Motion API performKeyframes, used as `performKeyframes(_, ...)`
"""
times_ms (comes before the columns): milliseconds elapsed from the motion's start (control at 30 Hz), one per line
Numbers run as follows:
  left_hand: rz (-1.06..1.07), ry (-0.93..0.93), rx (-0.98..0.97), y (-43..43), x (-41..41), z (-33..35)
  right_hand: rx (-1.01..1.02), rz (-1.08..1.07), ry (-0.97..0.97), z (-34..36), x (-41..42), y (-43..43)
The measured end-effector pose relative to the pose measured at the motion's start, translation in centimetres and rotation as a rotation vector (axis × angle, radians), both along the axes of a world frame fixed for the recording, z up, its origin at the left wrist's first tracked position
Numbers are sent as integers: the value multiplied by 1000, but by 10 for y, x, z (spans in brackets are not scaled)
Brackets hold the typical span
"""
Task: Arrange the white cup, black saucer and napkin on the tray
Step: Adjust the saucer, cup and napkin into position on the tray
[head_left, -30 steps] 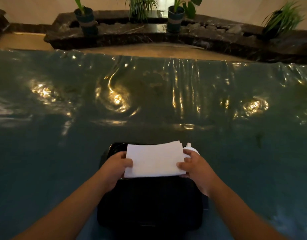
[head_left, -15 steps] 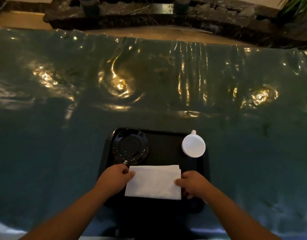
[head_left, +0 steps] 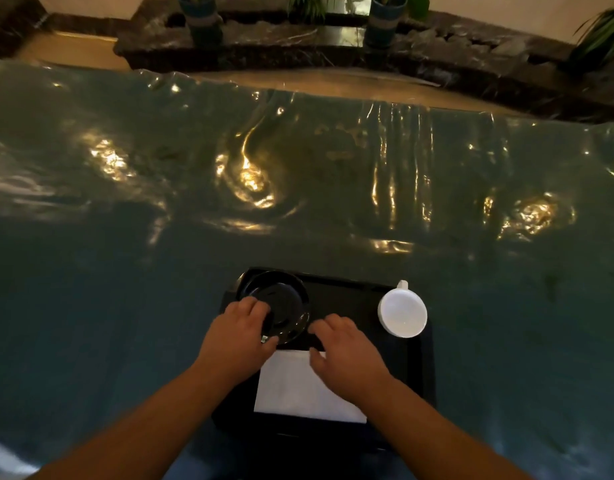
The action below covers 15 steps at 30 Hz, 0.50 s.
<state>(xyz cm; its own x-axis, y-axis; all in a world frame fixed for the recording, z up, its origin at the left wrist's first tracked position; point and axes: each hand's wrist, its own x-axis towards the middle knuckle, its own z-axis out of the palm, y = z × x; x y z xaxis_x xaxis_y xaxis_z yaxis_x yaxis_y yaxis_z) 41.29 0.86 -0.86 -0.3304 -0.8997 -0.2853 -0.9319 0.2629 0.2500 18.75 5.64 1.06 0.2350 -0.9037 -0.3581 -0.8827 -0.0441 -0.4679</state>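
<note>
- Napkin [head_left: 300, 389] — white, lying flat on the near part of the black tray [head_left: 418, 368], its long edge running left to right; I see both wrists crossing over its upper corners.
- Black saucer [head_left: 281, 303] sits in the far left corner of the tray, just beyond the napkin's far edge.
- My left hand [head_left: 238, 336] rests over the saucer's near left rim, fingers curled down onto it and thumb at the near edge; I read that as a grip on the rim, though the dark gloss makes the contact hard to confirm.
- My right hand [head_left: 343, 351] hovers palm down just right of the saucer, fingers [head_left: 324, 325] spread loosely and closed around nothing; whether the tips touch the saucer or the tray I cannot tell.
- White cup [head_left: 402, 315] stands on the tray's far right side — handle pointing away from me, well apart from the saucer, neither hand on it.
- Tray rests on a table covered with a shiny, wrinkled teal sheet [head_left: 125, 271].
- Potted plants [head_left: 383, 22] stand on a dark stone ledge beyond the table.
</note>
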Motion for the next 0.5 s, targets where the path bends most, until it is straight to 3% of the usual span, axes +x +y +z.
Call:
performKeyframes(233, -140, -198, 110, -26, -1, -17, 24, 176, 130, -23, 42, -42)
performKeyframes(500, -201, -247, 183, -33, -5, -27, 74, 265, 215, -43, 50, -53)
